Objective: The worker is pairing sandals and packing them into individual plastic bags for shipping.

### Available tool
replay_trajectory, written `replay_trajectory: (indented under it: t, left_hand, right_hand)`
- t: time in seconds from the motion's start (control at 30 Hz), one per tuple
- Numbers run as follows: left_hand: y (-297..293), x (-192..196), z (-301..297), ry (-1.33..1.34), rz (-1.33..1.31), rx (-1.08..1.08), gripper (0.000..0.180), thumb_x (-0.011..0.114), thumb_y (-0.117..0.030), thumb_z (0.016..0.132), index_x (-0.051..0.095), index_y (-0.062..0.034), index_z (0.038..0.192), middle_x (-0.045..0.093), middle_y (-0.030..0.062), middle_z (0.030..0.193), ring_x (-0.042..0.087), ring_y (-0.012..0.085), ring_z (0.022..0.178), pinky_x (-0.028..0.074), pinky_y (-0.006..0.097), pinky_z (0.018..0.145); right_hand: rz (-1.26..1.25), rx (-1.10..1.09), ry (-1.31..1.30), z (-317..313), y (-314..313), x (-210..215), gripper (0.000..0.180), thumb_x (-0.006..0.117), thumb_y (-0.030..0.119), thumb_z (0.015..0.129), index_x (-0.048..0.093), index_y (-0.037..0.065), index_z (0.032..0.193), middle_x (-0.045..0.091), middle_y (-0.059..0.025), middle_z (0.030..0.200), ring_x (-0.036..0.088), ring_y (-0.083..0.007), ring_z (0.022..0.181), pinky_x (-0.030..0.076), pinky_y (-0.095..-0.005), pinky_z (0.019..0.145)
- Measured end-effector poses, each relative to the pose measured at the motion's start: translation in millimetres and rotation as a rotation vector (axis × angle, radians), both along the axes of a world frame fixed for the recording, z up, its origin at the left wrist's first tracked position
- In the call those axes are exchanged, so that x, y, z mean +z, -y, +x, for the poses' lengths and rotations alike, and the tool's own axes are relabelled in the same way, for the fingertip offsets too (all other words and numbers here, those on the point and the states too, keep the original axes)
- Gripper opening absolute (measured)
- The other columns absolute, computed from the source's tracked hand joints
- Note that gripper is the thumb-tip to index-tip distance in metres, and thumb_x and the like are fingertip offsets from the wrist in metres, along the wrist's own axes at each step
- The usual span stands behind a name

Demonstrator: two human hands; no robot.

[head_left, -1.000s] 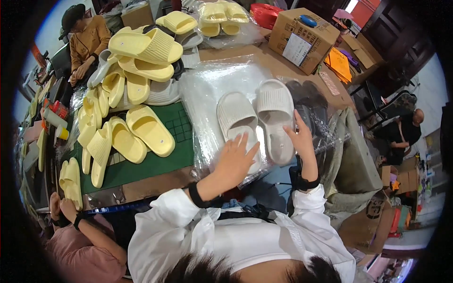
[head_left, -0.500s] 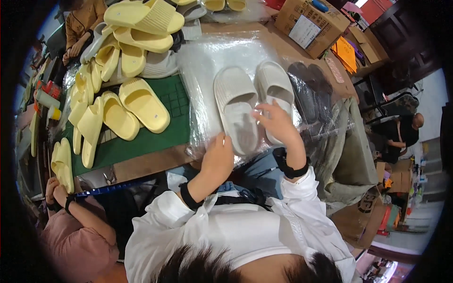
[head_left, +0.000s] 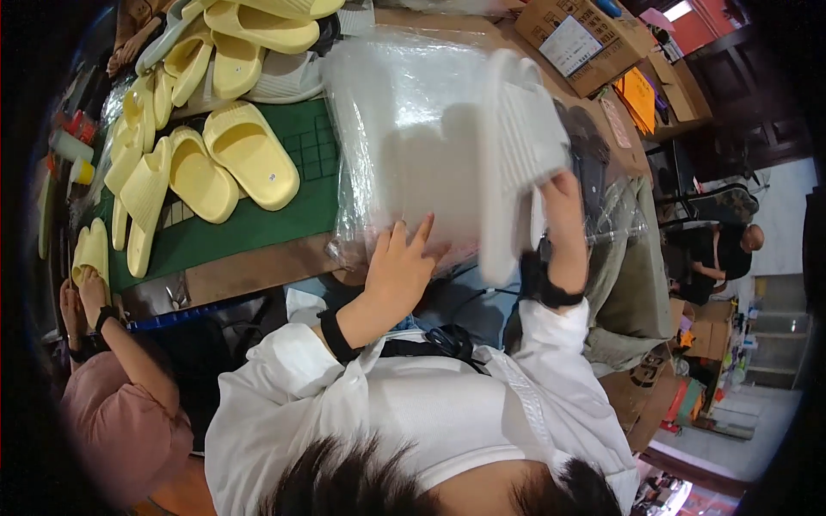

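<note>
A pair of pale grey slide slippers (head_left: 516,146) is lifted and tipped on edge above the table, smeared by motion. My right hand (head_left: 564,206) grips the pair from its right side; part of the fingers is hidden behind the slippers. Beneath lies a stack of clear plastic bags (head_left: 370,129), shiny and wrinkled. My left hand (head_left: 400,267) rests on the near edge of that stack, fingers spread, with nothing held in it.
Yellow slippers (head_left: 251,155) lie and pile up on the green cutting mat (head_left: 232,245) to the left. Dark bagged slippers (head_left: 594,163) are at the right. A cardboard box (head_left: 585,43) stands far right. At the lower left a co-worker's hand (head_left: 90,292) holds a yellow slipper (head_left: 90,249).
The grey slippers lay flat on the bags; now they are raised and turned on edge toward the right in my right hand. My left hand's fingers have spread out on the bags.
</note>
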State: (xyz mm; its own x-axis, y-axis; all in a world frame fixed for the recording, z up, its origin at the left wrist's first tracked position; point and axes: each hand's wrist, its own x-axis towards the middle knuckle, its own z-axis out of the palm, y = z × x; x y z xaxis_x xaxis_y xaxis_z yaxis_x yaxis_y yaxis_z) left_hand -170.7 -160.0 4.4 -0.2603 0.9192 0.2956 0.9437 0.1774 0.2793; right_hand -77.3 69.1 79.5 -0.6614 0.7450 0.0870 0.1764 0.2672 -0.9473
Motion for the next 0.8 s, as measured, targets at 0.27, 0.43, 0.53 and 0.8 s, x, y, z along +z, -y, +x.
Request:
replay_trajectory:
  t: [0.27, 0.43, 0.53, 0.8]
  left_hand:
    - [-20, 13, 0, 0.010, -0.181, 0.141, 0.044, 0.066, -0.027, 0.074, 0.063, -0.0146, 0.116, 0.050, 0.0122, 0.129, 0.047, 0.0314, 0.105, 0.035, 0.041, 0.091]
    - [-24, -4, -3, -0.168, -0.060, 0.057, 0.035, 0.056, -0.020, 0.078, 0.063, -0.0090, 0.110, 0.053, 0.0141, 0.113, 0.048, 0.0286, 0.097, 0.036, 0.040, 0.085]
    - [-32, 6, -12, 0.058, 0.001, 0.073, 0.027, 0.056, -0.017, 0.077, 0.065, -0.0098, 0.101, 0.052, 0.0106, 0.104, 0.048, 0.0267, 0.091, 0.037, 0.039, 0.079]
    - [-36, 22, -27, 0.092, 0.348, 0.166, 0.026, 0.059, -0.009, 0.075, 0.069, -0.0105, 0.099, 0.060, 0.0065, 0.105, 0.053, 0.0261, 0.091, 0.041, 0.038, 0.075]
  right_hand:
    - [-0.046, 0.408, -0.244, 143, 53, 37, 0.040, 0.064, 0.006, 0.078, 0.055, -0.010, 0.114, 0.057, -0.0169, 0.119, 0.057, -0.0230, 0.105, 0.043, -0.0303, 0.091]
    - [-0.445, 0.665, 0.166, 168, 39, 13, 0.039, 0.057, 0.003, 0.080, 0.054, -0.010, 0.117, 0.054, -0.0191, 0.121, 0.050, -0.0271, 0.111, 0.039, -0.0335, 0.095]
    - [-0.413, 0.965, 0.166, 161, 30, -7, 0.040, 0.054, -0.005, 0.079, 0.052, -0.008, 0.119, 0.046, -0.0185, 0.130, 0.041, -0.0277, 0.121, 0.033, -0.0348, 0.099]
    - [-0.351, 0.925, 0.221, 142, 36, 9, 0.042, 0.050, -0.011, 0.080, 0.051, -0.005, 0.122, 0.044, -0.0154, 0.134, 0.040, -0.0265, 0.124, 0.033, -0.0327, 0.100]
